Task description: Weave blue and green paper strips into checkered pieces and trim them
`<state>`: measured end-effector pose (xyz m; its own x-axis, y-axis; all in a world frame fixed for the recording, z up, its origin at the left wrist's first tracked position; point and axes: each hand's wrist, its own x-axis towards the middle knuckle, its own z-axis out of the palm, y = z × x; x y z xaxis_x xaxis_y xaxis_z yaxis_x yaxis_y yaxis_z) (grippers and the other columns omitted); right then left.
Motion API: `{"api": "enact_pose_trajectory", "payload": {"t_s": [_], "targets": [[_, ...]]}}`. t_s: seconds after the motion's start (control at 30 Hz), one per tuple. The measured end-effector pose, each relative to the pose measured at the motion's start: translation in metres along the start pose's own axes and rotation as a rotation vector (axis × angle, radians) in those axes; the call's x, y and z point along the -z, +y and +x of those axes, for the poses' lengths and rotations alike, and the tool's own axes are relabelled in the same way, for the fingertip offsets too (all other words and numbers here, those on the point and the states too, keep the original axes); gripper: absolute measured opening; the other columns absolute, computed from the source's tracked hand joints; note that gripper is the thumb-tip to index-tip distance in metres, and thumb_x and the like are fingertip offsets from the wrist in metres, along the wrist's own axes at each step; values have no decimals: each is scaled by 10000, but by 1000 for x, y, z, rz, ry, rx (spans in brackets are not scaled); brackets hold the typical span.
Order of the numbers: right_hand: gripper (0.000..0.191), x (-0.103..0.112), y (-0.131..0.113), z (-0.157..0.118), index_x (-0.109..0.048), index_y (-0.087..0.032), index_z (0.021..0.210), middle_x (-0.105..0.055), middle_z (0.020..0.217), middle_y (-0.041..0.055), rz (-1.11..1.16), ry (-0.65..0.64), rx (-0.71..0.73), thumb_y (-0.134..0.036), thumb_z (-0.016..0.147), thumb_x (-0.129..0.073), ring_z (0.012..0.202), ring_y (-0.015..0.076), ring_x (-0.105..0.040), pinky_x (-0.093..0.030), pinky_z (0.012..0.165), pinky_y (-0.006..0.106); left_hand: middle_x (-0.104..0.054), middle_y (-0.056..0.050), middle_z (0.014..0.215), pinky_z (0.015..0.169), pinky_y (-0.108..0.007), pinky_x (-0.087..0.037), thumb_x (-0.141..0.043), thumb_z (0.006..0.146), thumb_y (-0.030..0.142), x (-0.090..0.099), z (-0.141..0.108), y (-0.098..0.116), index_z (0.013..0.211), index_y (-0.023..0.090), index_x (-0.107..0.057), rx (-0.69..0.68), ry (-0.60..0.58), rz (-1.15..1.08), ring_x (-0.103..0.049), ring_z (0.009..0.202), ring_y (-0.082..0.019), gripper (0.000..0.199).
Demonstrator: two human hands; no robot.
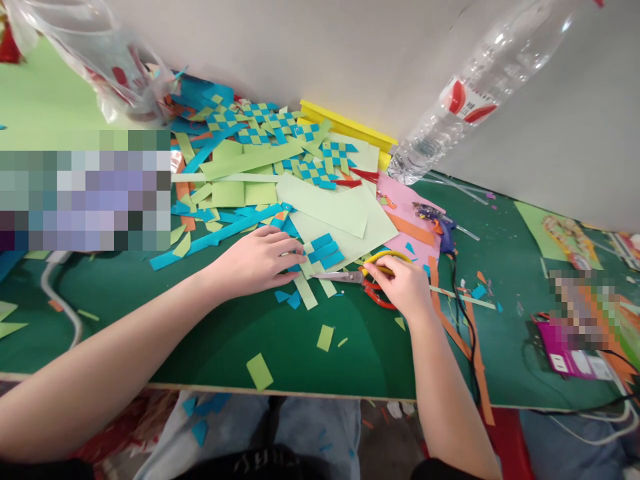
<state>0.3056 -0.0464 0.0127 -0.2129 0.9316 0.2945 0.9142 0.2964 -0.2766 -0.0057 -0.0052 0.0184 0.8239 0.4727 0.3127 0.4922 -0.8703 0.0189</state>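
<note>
A piece woven from blue and pale green paper strips [327,253] lies on the green tabletop in front of me. My left hand [267,261] rests on its left side, fingers bent and gripping it there; the fingertips partly cover the weave. In my right hand [400,283] is a pair of scissors [356,275] with one yellow and one red handle loop. Their blades point left, at the loose green strip ends along the near edge of the weave. Small blue scraps [289,299] lie just below my left fingers.
Several finished checkered paper pieces [315,173] and loose strips pile up toward the wall. A clear plastic bottle [465,107] stands at the back right, a plastic cup in a bag [120,73] at the back left. A black cable [456,293] runs down the right side.
</note>
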Motion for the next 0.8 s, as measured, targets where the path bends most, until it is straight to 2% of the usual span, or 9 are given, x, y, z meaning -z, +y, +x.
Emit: {"api": "enact_pose_trajectory", "payload": {"t_s": [0.17, 0.37, 0.8], "targets": [[378, -1, 1, 0, -662, -190, 732, -680, 665, 14, -13, 20, 22, -507, 892, -532, 595, 132, -601, -384, 542, 256, -680, -64, 1120, 917, -377, -434, -515, 927, 299, 1, 0, 0, 1085, 203, -637, -13, 27, -7, -619, 1015, -216, 221], [380, 0, 0, 0, -654, -192, 723, -677, 654, 10, -15, 24, 22, -507, 894, -528, 588, 132, -597, -381, 543, 255, -692, -33, 1047, 947, -392, -408, -515, 925, 231, 4, 1, 2, 962, 240, -667, -116, 22, -71, -611, 974, -197, 157], [336, 7, 2, 0, -658, -196, 713, -661, 619, 2, 3, 52, 15, -481, 870, -575, 545, 123, -568, -401, 551, 246, -683, -35, 1027, 930, -390, -398, -510, 929, 252, 1, 0, 0, 932, 242, -681, -118, 26, -43, -600, 943, -191, 171]]}}
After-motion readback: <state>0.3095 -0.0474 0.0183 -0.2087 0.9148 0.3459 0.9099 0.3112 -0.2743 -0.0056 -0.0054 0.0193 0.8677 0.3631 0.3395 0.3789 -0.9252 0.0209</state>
